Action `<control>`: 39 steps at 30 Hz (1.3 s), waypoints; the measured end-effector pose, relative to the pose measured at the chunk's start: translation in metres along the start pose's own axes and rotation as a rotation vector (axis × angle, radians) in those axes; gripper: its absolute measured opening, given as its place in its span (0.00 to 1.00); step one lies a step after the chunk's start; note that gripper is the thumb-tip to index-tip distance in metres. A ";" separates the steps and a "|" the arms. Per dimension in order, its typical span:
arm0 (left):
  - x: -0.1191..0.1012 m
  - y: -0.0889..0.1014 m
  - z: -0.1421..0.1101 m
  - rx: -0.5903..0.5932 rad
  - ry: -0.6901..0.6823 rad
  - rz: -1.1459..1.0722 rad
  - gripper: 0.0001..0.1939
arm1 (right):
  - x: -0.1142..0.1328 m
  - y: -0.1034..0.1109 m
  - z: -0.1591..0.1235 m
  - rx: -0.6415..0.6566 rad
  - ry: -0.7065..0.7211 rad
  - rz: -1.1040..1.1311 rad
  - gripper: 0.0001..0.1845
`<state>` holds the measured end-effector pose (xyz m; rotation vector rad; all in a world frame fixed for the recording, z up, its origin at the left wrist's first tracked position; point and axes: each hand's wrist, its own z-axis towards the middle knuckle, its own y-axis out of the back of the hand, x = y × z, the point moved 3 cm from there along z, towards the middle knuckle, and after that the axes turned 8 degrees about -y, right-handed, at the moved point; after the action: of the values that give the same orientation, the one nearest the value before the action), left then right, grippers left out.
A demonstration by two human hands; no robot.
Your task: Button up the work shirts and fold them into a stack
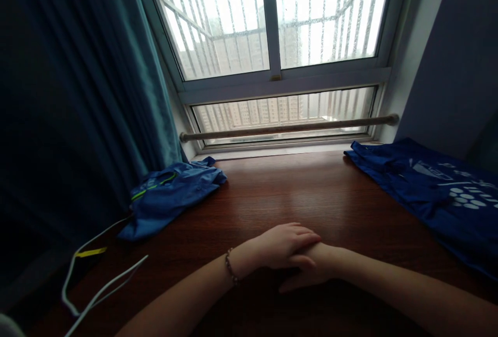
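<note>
My left hand (pixel 286 243) lies flat on top of my right hand (pixel 311 272), both resting on the dark wooden sill (pixel 295 191) near its middle. The left fingers are stretched out and hold nothing. A bead bracelet (pixel 230 267) circles my left wrist. My right hand is mostly covered; its fingers poke out flat underneath, pointing left, with nothing in them. A crumpled blue garment (pixel 171 197) with a yellow-green stripe lies to the left. A flat blue garment (pixel 439 191) with white print lies to the right.
A teal curtain (pixel 97 93) hangs at the left. The barred window (pixel 272 20) stands behind, with a wooden rod (pixel 288 127) across its lower pane. White cables (pixel 97 285) and a yellow tag (pixel 90 252) lie at the front left.
</note>
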<state>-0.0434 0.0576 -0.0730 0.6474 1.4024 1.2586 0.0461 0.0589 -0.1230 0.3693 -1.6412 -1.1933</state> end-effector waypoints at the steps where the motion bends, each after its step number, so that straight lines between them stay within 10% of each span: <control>1: 0.008 0.006 -0.004 0.004 0.035 0.008 0.24 | 0.005 0.006 -0.002 0.008 0.058 -0.003 0.38; 11: 0.134 0.071 -0.139 -0.565 1.183 0.685 0.19 | 0.020 0.018 0.004 0.112 0.137 -0.038 0.40; 16: 0.157 0.071 -0.192 -0.593 1.442 0.643 0.18 | 0.018 0.016 0.004 0.097 0.140 -0.039 0.41; 21: 0.160 0.074 -0.176 -0.523 1.339 0.560 0.11 | 0.017 0.016 0.005 0.087 0.156 -0.046 0.40; 27: 0.127 0.041 -0.088 -0.465 1.013 0.428 0.14 | 0.019 0.016 0.005 0.078 0.165 -0.040 0.40; 33: 0.028 0.012 -0.011 -0.116 0.184 -0.337 0.14 | 0.016 0.009 0.004 0.100 0.064 0.039 0.41; 39: 0.022 0.045 -0.017 -0.362 0.309 -0.314 0.18 | 0.021 0.013 -0.002 0.063 0.117 -0.002 0.40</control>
<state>-0.0763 0.0841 -0.0421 -0.0182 1.4069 1.3463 0.0427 0.0484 -0.1007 0.4718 -1.5794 -1.1032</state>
